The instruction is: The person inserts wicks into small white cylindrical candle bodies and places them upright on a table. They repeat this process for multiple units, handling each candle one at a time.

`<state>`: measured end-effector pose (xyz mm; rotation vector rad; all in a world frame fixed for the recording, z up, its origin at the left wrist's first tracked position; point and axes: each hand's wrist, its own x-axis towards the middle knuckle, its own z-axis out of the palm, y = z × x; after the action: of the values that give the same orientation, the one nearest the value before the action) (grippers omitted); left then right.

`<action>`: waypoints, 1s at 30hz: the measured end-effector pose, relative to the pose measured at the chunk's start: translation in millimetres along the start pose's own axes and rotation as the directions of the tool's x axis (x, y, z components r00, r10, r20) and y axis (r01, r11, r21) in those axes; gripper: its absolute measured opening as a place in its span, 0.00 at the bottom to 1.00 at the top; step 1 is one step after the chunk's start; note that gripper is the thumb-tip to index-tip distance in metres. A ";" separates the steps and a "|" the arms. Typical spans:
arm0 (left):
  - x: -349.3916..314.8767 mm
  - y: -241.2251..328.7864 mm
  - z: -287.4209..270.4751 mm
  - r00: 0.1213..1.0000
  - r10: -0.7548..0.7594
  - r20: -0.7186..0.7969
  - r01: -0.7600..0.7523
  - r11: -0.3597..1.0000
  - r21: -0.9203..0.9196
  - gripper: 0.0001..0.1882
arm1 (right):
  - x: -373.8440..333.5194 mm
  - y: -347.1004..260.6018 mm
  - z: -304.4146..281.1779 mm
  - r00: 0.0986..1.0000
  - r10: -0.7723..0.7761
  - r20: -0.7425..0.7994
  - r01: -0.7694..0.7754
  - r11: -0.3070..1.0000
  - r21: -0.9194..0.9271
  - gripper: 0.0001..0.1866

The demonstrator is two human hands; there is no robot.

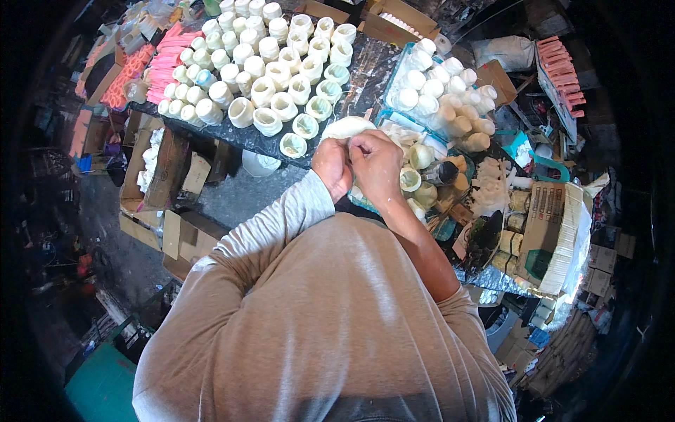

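Note:
My left hand (330, 167) and my right hand (377, 165) meet at the table's near edge, fingers closed and thumbs close together. Just beyond my fingers shows a cream-white rounded piece (348, 127), partly covered by them; its full shape is hidden. My left hand curls against its near side, and my right fingers pinch at its edge. To the left stand many cream cup-shaped pieces (283, 105) in rows, some open at the top with a greenish inside. Beside my right hand lie several loose cream cups (410, 179).
A blue-rimmed crate (388, 98) of white rounded pieces stands to the right, and cardboard boxes (552, 225) crowd the far right. Pink strips (169, 63) lie at the table's left end. Below it sit open cartons (186, 243). The dark tabletop (367, 70) shows between the groups.

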<state>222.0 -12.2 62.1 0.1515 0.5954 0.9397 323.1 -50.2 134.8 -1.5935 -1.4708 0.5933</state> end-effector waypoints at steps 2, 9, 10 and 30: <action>-5.3 -0.1 7.6 0.996 -0.042 -0.080 0.041 0.999 -0.013 0.17 | -4.3 0.1 0.2 1.000 0.030 -0.003 -0.030 0.997 -0.069 0.06; -11.6 2.3 16.3 1.000 0.014 -0.014 -0.014 1.000 0.009 0.17 | -9.8 -0.5 1.2 0.996 0.069 -0.061 -0.071 0.997 -0.029 0.07; -11.1 1.4 15.2 1.000 0.004 -0.024 -0.004 1.000 0.007 0.17 | -10.3 -0.4 1.0 0.995 0.078 -0.060 -0.081 0.996 -0.049 0.08; -22.6 -10.7 -0.9 0.995 0.021 -0.102 -0.018 0.999 0.034 0.15 | -10.6 4.5 13.1 0.993 -0.103 0.062 0.120 0.856 -0.503 0.08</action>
<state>219.1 -36.6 66.7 0.1389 0.7055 0.9609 312.9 -56.4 122.1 -1.8786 -1.8348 0.1625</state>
